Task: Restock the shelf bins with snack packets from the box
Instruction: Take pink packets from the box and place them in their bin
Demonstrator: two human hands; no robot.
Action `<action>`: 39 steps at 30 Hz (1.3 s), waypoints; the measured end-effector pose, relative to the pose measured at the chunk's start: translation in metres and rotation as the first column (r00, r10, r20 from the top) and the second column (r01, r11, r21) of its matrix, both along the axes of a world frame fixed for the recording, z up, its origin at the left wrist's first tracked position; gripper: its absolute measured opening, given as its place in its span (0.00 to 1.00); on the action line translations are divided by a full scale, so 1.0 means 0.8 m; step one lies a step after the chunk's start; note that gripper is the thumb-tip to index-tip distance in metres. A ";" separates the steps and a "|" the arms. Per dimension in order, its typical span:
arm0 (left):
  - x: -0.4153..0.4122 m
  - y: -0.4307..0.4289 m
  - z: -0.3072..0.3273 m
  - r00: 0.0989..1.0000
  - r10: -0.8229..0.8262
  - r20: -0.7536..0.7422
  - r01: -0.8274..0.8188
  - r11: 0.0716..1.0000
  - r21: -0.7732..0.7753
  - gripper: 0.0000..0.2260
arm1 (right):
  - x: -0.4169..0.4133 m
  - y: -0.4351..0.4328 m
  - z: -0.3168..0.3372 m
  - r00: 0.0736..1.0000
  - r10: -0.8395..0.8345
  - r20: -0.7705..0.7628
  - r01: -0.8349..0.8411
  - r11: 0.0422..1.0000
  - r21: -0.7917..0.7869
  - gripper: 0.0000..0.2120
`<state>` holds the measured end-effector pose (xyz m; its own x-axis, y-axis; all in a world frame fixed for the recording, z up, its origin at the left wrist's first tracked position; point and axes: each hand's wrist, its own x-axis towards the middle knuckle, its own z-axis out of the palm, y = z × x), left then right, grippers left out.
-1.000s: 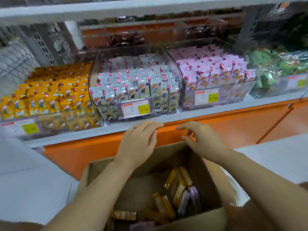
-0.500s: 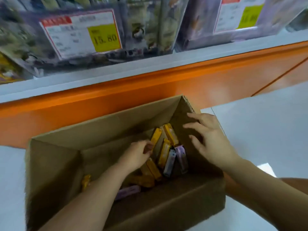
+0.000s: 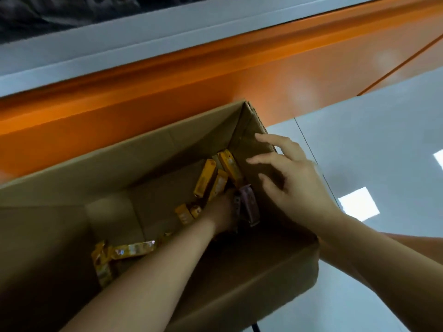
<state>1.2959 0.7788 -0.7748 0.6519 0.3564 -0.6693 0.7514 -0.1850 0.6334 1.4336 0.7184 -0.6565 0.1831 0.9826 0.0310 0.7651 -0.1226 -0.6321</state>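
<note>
An open cardboard box (image 3: 148, 147) stands on the floor below me. Yellow snack packets (image 3: 206, 176) lean in its far right corner, and a purple packet (image 3: 250, 208) lies beside them. More yellow packets (image 3: 131, 250) lie flat at the bottom left. My left hand (image 3: 221, 213) is deep in the box, pressed among the packets next to the purple one; its fingers are hidden, so any grip is unclear. My right hand (image 3: 296, 180) hovers with its fingers spread over the box's right wall, holding nothing.
The orange base of the shelf (image 3: 167, 80) runs right behind the box, with the white shelf edge (image 3: 119, 39) above it. Only a dark blurred strip of the bins shows at the top left. Glossy grey floor (image 3: 371, 140) lies to the right.
My view dropped from the shelf bins to the box. Both hands came down from the shelf edge; the left went deeper among the packets, while the right stayed open at the right wall.
</note>
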 end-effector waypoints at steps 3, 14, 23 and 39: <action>0.003 -0.003 -0.012 0.997 0.049 0.055 -0.047 0.998 -0.030 0.36 | 0.000 0.001 -0.002 1.000 0.003 -0.004 -0.002 1.000 0.015 0.16; 0.010 0.003 -0.005 0.984 0.088 0.155 -0.043 0.961 -0.272 0.26 | 0.001 0.002 -0.006 1.000 0.005 -0.013 -0.004 1.000 0.023 0.16; -0.003 0.016 0.031 0.972 0.013 0.237 -0.010 1.000 -0.012 0.19 | -0.001 0.003 -0.003 1.000 0.013 0.025 -0.013 1.000 0.006 0.15; -0.216 0.036 0.144 0.908 0.385 0.165 -0.413 0.890 0.195 0.14 | -0.109 0.043 0.034 0.930 0.364 -0.057 -0.366 0.894 -0.260 0.14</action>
